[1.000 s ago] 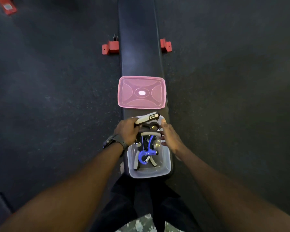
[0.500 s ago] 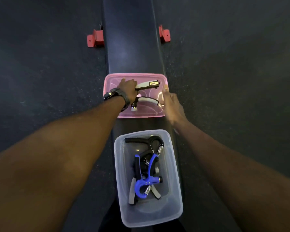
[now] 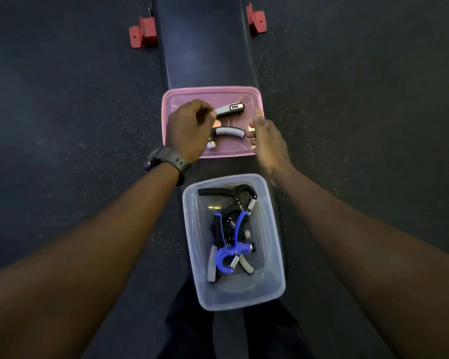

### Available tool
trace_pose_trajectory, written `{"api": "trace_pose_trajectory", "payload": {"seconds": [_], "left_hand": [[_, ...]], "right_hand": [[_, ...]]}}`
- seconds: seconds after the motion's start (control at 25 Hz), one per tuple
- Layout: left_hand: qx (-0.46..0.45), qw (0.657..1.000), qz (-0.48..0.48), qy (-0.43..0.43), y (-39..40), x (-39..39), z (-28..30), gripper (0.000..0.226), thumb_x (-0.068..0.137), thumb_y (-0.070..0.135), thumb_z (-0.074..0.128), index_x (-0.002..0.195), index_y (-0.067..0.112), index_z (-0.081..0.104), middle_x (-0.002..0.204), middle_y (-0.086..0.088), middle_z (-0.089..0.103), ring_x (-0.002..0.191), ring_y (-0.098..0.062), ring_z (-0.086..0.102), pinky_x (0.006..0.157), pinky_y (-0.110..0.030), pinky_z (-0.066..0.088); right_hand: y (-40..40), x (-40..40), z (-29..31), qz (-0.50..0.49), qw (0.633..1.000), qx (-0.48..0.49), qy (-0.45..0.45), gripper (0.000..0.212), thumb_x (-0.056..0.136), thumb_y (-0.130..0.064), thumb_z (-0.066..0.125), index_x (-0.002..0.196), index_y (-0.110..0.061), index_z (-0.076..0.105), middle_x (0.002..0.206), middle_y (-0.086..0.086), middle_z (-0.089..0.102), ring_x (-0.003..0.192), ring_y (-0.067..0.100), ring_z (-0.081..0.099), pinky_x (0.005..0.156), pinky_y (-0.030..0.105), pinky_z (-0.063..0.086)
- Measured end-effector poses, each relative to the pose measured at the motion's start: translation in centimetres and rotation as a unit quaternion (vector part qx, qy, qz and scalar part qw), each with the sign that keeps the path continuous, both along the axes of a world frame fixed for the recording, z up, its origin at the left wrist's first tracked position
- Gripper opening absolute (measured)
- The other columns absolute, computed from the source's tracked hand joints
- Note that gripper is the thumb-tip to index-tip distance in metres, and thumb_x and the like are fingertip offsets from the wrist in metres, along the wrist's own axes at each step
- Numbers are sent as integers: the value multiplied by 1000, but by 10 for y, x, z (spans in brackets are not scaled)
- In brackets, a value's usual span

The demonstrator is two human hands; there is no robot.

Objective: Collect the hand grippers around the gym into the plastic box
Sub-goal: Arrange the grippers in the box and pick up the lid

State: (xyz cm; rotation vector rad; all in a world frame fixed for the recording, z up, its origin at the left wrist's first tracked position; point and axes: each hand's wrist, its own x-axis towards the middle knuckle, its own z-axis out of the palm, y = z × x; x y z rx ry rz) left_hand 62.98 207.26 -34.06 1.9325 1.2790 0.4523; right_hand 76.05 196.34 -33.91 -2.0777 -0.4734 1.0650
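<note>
A clear plastic box stands on the black bench near me. Inside lie a blue hand gripper, a black one and a grey-handled one. Beyond it lies the pink lid. Over the lid, my left hand grips a grey-and-black hand gripper at its hinge end, both handles pointing right. My right hand is at the lid's right edge with its fingers straight, fingertips touching the lid rim.
Two red bench feet stick out on either side of the bench at the top. Dark rubber gym floor surrounds the bench. My legs show below the box.
The grey-and-black gripper went from the box up over the pink lid in my left hand. My right hand moved with it to the lid's right edge.
</note>
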Motion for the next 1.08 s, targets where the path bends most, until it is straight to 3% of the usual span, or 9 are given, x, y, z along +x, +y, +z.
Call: {"api": "trace_pose_trajectory", "payload": {"seconds": [0.08,0.16,0.28,0.44,0.52,0.76,0.88,0.96,1.08], "left_hand": [[-38,999,10,-27,-46,-19,25,18,91,25,62,98,13,72,90,-5,75,79,-17,66,76,-28,52],[-119,993,9,-24,-101,-34,38,15,94,24,61,96,13,72,84,-2,72,75,-16,64,71,-25,48],[-239,965,104,27,-172,-49,26,18,97,20,54,99,9,68,97,-6,70,88,-22,61,74,-26,41],[-316,911,252,77,-224,-61,-11,26,97,15,44,110,1,62,114,-22,63,109,-38,56,91,-41,43],[-344,897,258,100,-234,-65,-25,31,99,17,39,115,1,61,116,-23,62,107,-39,56,87,-39,43],[-320,917,214,102,-250,-69,-45,35,101,24,35,116,8,63,114,-21,62,108,-41,56,98,-51,43],[-324,916,218,88,-251,-68,-41,48,96,40,31,121,13,62,115,-22,60,110,-42,54,100,-54,42],[-315,921,222,62,-245,-66,-29,62,89,53,25,116,12,63,110,-23,61,106,-43,57,98,-54,44],[-298,926,225,51,-224,-62,18,50,102,41,28,97,8,66,107,-23,64,101,-38,58,92,-45,46]], "right_hand": [[-22,-15,21,-1,1000,13,-27,52,98,-58,33,103,-16,62,100,3,68,95,20,63,89,36,47],[-52,-37,34,17,999,12,-27,51,98,-58,33,100,-16,61,98,4,68,94,21,63,84,36,47],[-103,-72,26,41,997,-61,-6,52,96,-59,31,102,-18,62,101,8,70,96,26,64,87,40,49],[-156,-106,-4,27,988,-155,10,30,103,-31,37,104,-11,60,101,12,66,97,31,60,69,29,39],[-160,-109,-17,-4,982,-186,2,27,102,-22,41,114,-10,61,114,14,67,109,32,59,76,28,37],[-152,-114,-40,85,974,-209,-32,23,95,-15,45,110,-9,62,110,17,67,107,37,59,77,35,41],[-151,-117,-41,94,976,-197,-23,20,93,-17,47,106,-7,59,107,16,67,104,36,60,79,37,46],[-149,-114,-31,98,977,-188,-28,21,92,-18,47,105,-7,59,105,15,67,102,35,60,84,43,49],[-139,-105,5,115,982,-145,-46,19,90,-15,46,101,-7,60,103,17,68,100,38,60,84,46,48]]}}
